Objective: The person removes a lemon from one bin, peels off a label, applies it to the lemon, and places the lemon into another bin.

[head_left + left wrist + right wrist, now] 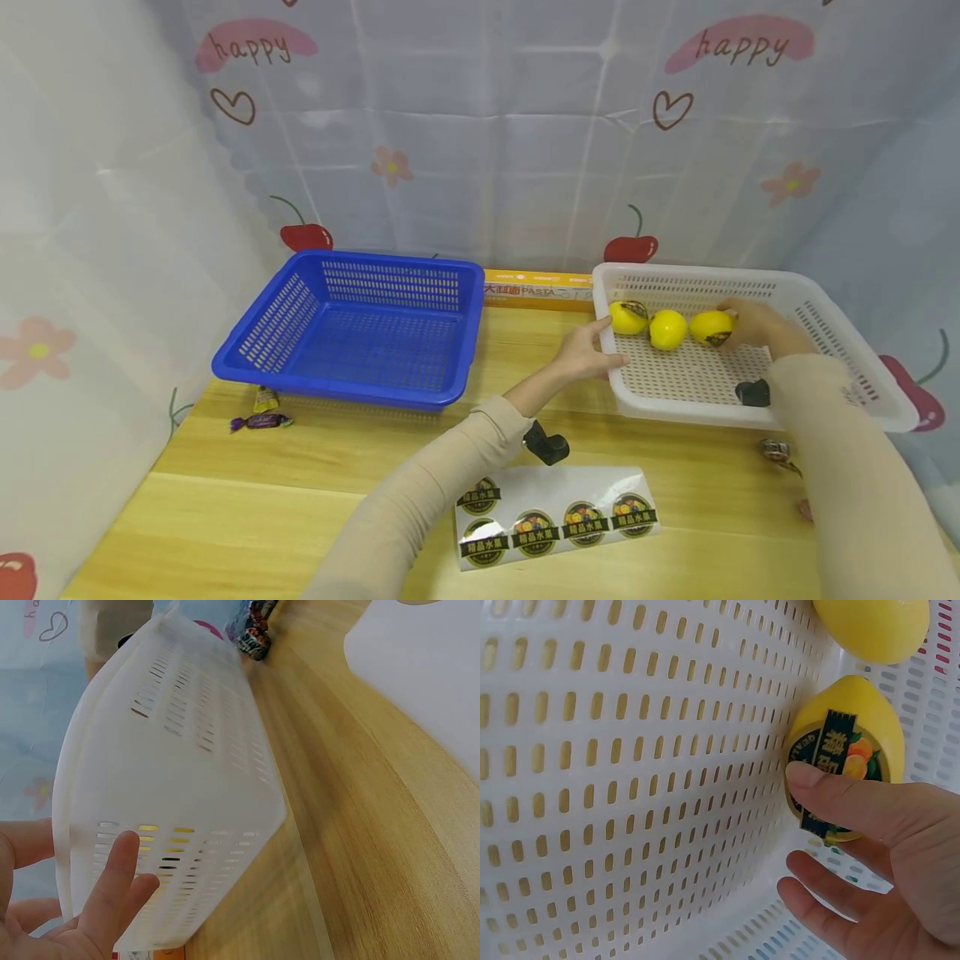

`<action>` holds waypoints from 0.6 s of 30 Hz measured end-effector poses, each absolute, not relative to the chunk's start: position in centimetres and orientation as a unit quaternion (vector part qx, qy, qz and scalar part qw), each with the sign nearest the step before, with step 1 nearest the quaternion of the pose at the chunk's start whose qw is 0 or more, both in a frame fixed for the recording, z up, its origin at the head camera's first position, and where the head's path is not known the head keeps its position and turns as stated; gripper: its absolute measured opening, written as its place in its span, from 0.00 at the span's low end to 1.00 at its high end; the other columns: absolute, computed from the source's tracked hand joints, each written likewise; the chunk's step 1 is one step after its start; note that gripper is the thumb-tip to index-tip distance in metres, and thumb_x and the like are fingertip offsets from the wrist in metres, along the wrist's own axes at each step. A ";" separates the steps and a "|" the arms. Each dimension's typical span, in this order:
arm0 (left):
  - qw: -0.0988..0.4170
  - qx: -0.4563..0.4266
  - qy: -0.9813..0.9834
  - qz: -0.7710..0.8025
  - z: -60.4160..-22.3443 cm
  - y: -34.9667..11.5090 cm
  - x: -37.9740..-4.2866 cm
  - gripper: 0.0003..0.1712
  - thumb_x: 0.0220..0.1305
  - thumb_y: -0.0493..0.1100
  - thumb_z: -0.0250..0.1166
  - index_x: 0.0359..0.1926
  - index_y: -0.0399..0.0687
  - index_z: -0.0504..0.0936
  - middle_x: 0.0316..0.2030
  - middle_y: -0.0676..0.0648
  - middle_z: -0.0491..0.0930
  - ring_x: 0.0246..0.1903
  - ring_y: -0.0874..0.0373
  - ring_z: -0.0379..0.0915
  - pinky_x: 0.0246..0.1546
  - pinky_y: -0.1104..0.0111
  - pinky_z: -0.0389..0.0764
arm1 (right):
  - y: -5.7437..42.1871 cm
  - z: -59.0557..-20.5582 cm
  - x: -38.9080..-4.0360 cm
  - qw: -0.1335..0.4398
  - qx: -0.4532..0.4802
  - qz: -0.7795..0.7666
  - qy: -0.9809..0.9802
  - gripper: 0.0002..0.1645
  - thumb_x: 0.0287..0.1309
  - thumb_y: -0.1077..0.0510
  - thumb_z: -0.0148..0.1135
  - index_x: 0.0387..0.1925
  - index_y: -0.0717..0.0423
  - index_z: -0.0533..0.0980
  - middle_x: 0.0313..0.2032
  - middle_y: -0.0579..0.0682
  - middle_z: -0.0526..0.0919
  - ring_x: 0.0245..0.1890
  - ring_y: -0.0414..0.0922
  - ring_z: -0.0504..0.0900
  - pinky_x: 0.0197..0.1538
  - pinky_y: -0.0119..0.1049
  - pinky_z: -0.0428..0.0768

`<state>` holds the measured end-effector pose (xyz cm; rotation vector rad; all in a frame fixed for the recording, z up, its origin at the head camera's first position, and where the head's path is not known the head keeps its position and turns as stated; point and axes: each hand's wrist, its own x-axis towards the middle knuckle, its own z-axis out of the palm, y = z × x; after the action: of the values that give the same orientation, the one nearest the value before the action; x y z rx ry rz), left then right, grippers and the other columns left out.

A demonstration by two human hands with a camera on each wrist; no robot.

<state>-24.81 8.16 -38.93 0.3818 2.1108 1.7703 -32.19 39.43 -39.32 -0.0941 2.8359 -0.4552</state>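
Note:
At the left end of the white plastic basket, my left hand holds the rim, with fingers along the outer wall in the left wrist view. Inside, my right hand holds a yellow lemon. The right wrist view shows my thumb on that lemon's dark round fruit sticker, with a finger partly hidden behind the fruit. Two more lemons lie to its left: one in the middle and another with a sticker by the left wall.
A blue basket stands at the left, with wrapped candies in front. A sheet of round stickers lies at the front. An orange pasta box is behind, against the curtain. Another wrapped item lies near my right sleeve.

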 end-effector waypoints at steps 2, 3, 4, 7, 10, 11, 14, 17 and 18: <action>0.179 0.135 0.746 0.626 -38.9 8.1 -24.8 0.43 0.55 0.31 0.67 0.70 0.40 0.58 0.54 0.32 0.72 0.35 0.45 0.82 0.35 0.55 0.82 | 39.4 -39.3 -32.2 0.141 -0.025 -0.161 0.977 0.48 0.40 0.66 0.73 0.60 0.73 0.58 0.55 0.77 0.62 0.55 0.73 0.61 0.57 0.69 0.58; 0.180 0.135 0.747 0.626 -38.9 8.1 -24.9 0.43 0.55 0.31 0.67 0.70 0.40 0.58 0.54 0.32 0.72 0.34 0.45 0.82 0.35 0.55 0.82 | 39.5 -39.3 -32.2 0.145 -0.021 -0.164 0.975 0.48 0.40 0.66 0.73 0.61 0.73 0.57 0.55 0.77 0.62 0.55 0.73 0.60 0.58 0.69 0.57; 0.180 0.135 0.748 0.625 -38.9 8.1 -24.9 0.43 0.55 0.31 0.67 0.70 0.40 0.58 0.54 0.33 0.72 0.34 0.46 0.82 0.35 0.55 0.82 | 39.5 -39.3 -32.1 0.148 -0.020 -0.165 0.975 0.48 0.40 0.66 0.73 0.61 0.73 0.57 0.56 0.77 0.61 0.55 0.73 0.60 0.58 0.69 0.57; 0.179 0.134 0.750 0.622 -39.0 8.1 -24.9 0.43 0.55 0.31 0.68 0.70 0.41 0.58 0.54 0.33 0.73 0.34 0.46 0.82 0.35 0.56 0.82 | 39.4 -39.3 -32.1 0.154 -0.019 -0.170 0.973 0.48 0.40 0.68 0.73 0.61 0.73 0.57 0.57 0.77 0.60 0.56 0.73 0.59 0.58 0.70 0.55; 0.179 0.134 0.749 0.624 -39.0 8.1 -24.9 0.43 0.55 0.31 0.67 0.70 0.41 0.58 0.54 0.33 0.72 0.35 0.46 0.82 0.36 0.55 0.82 | 39.3 -39.2 -32.0 0.154 -0.024 -0.171 0.973 0.47 0.40 0.68 0.72 0.61 0.72 0.58 0.57 0.77 0.60 0.56 0.73 0.58 0.58 0.70 0.54; 0.179 0.135 0.749 0.624 -39.0 8.1 -24.9 0.43 0.55 0.31 0.67 0.70 0.41 0.58 0.54 0.33 0.72 0.35 0.46 0.82 0.36 0.55 0.82 | 39.3 -39.2 -32.0 0.153 -0.029 -0.170 0.973 0.46 0.40 0.68 0.72 0.61 0.72 0.59 0.57 0.77 0.60 0.56 0.73 0.58 0.58 0.71 0.54; 0.179 0.136 0.748 0.624 -39.0 8.0 -24.9 0.43 0.55 0.32 0.67 0.70 0.40 0.58 0.54 0.33 0.72 0.35 0.46 0.82 0.36 0.55 0.82 | 39.1 -39.1 -31.9 0.154 -0.043 -0.167 0.973 0.45 0.41 0.68 0.71 0.61 0.71 0.59 0.57 0.76 0.61 0.56 0.74 0.58 0.57 0.71 0.53; 0.178 0.138 0.751 0.621 -39.1 8.0 -24.9 0.43 0.56 0.32 0.67 0.70 0.40 0.58 0.55 0.34 0.71 0.35 0.46 0.82 0.36 0.56 0.82 | 39.2 -38.9 -32.0 0.173 -0.056 -0.170 0.968 0.44 0.42 0.68 0.70 0.61 0.71 0.60 0.57 0.76 0.62 0.54 0.73 0.61 0.52 0.70 0.62; 0.178 0.137 0.752 0.620 -39.1 8.0 -24.9 0.42 0.56 0.32 0.67 0.70 0.41 0.58 0.56 0.34 0.71 0.35 0.46 0.82 0.36 0.56 0.82 | 39.2 -38.9 -32.1 0.187 -0.056 -0.174 0.965 0.44 0.42 0.68 0.68 0.62 0.71 0.59 0.57 0.76 0.61 0.54 0.73 0.62 0.49 0.69 0.66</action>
<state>-24.88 8.02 -39.10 0.3889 2.1256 1.7536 -32.13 39.23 -38.90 -0.1563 2.7164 -0.4887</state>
